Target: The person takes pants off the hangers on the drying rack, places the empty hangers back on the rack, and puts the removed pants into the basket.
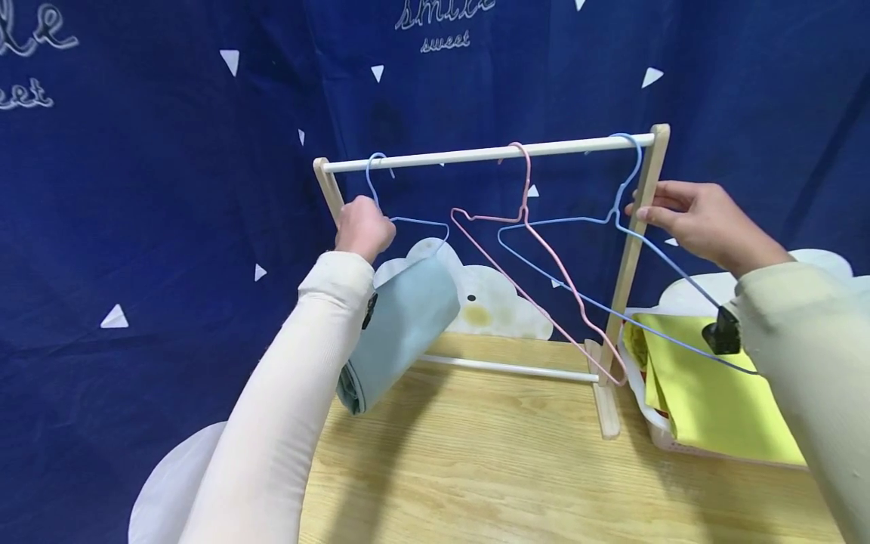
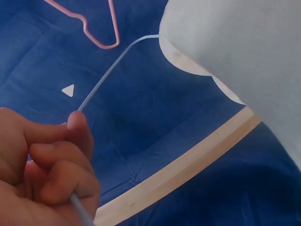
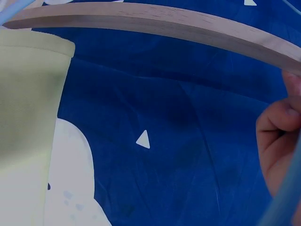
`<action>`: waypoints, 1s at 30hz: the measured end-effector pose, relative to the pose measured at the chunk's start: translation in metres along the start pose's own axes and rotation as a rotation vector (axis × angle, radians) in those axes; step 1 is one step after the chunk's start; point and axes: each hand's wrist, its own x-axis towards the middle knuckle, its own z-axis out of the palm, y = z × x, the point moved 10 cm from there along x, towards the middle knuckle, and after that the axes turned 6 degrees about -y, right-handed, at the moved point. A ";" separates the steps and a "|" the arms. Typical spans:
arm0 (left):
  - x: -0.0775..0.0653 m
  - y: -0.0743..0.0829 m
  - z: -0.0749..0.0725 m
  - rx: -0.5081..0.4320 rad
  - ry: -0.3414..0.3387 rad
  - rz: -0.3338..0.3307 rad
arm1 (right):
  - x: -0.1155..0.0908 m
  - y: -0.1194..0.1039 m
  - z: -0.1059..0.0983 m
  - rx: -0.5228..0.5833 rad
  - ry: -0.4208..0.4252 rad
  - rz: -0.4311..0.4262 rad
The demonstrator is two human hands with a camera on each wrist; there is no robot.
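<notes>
My left hand grips a thin blue hanger just under its hook, which sits over the rack's white top rail. A folded light blue cloth hangs over that hanger, its left part partly hidden by my sleeve. At the rack's right end, my right hand holds the wooden upright between thumb and fingers. A second blue hanger hangs bare close beside that hand. Between the two blue ones dangles a bare pink hanger, turned at an angle.
Right of the rack, a white basket holds yellow cloth. The rack's wooden foot rests on the wood-grain table. Behind hangs a dark blue curtain with white triangles and clouds.
</notes>
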 end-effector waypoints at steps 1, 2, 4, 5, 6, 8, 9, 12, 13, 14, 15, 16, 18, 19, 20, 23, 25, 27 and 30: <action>0.000 0.001 -0.001 0.014 -0.002 0.019 | 0.000 0.000 0.000 0.002 -0.001 0.002; 0.000 0.001 -0.002 0.020 -0.010 0.033 | 0.000 0.000 0.000 0.001 0.000 0.006; 0.000 0.002 -0.004 0.028 -0.019 0.062 | 0.000 0.001 -0.001 -0.005 0.005 0.011; 0.000 0.003 -0.005 0.034 -0.018 0.075 | 0.000 0.001 -0.001 -0.006 0.008 0.013; 0.000 0.004 -0.007 0.041 -0.013 0.091 | 0.000 0.001 -0.002 -0.007 0.010 0.014; 0.000 0.006 -0.010 0.046 -0.002 0.117 | -0.001 0.001 -0.002 -0.006 0.012 0.015; 0.000 0.008 -0.012 0.055 0.011 0.132 | -0.001 0.000 -0.002 -0.002 0.010 0.010; -0.001 0.008 -0.014 0.047 0.021 0.142 | -0.002 -0.001 -0.001 0.002 0.010 0.004; -0.002 0.007 -0.014 0.032 0.018 0.133 | -0.002 -0.002 0.000 0.002 0.009 0.002; -0.002 0.005 -0.014 0.021 0.017 0.124 | -0.002 -0.002 0.001 0.002 0.007 0.000; -0.002 0.003 -0.014 0.013 0.016 0.113 | -0.002 -0.003 0.002 -0.001 0.006 -0.001; -0.003 0.000 -0.013 0.003 0.009 0.101 | -0.001 -0.002 0.004 -0.003 0.004 0.000; -0.003 -0.003 -0.013 0.001 0.009 0.086 | 0.000 -0.003 0.006 -0.012 0.000 -0.003; -0.004 -0.004 -0.014 0.002 0.014 0.089 | 0.000 -0.003 0.006 -0.011 -0.002 -0.004; -0.004 -0.004 -0.016 0.005 0.022 0.094 | 0.000 -0.003 0.006 -0.010 -0.002 -0.007; -0.005 0.000 -0.019 0.011 0.037 0.118 | 0.000 -0.001 0.005 -0.011 0.007 -0.004; -0.006 0.004 -0.022 0.004 0.053 0.143 | 0.000 0.000 0.003 -0.012 0.012 0.000; -0.008 0.008 -0.024 -0.003 0.059 0.161 | 0.001 0.001 0.002 -0.008 0.014 -0.001; -0.012 0.014 -0.026 -0.025 0.067 0.188 | 0.001 0.003 0.001 0.008 0.010 -0.005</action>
